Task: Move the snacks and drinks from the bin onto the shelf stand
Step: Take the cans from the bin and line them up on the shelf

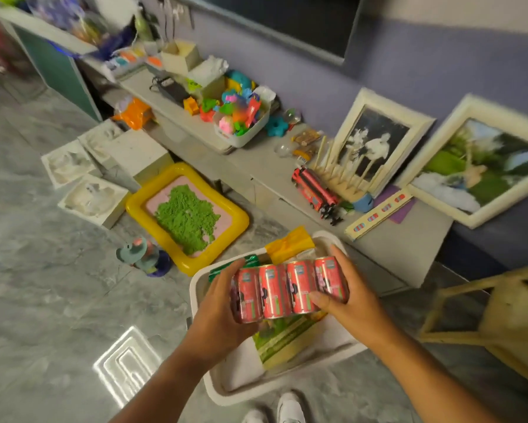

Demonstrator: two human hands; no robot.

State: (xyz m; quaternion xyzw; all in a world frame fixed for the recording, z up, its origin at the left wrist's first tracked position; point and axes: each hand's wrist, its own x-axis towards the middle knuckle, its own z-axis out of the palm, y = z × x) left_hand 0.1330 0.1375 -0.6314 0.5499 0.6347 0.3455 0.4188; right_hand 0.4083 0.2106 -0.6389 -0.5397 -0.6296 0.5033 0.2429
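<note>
Setting: a grey marbled floor (42,270), bounded at the far side by a low bench (256,172) set against a purple wall. The bench is crowded with toys and two framed pictures.

Item 1, left of the hands: a yellow-rimmed tray (186,215) of green sand, laid on the floor, well apart from the work.

Item 2: left hand (223,303). It is extended forward from the lower edge of view, fingers curled over the left end of the row of cans, thumb underneath. Grasping.

Item 3, between the hands: four red drink cans (288,288), held side by side as one row above the bin. They are pressed together from both ends, judged so that all four can be carried in one trip.

Item 4: right hand (345,296). It is clasped round the right end of the row, fingers behind, thumb in front.

Item 5, beneath the hands: white bin (226,389) on the floor; a green packet (241,264), a yellow packet (290,244) and a flat printed pack (287,337) are left inside.

Item 6, right of the hands: pale wooden shelf stand (497,319), only partly in view; judged the destination.
</note>
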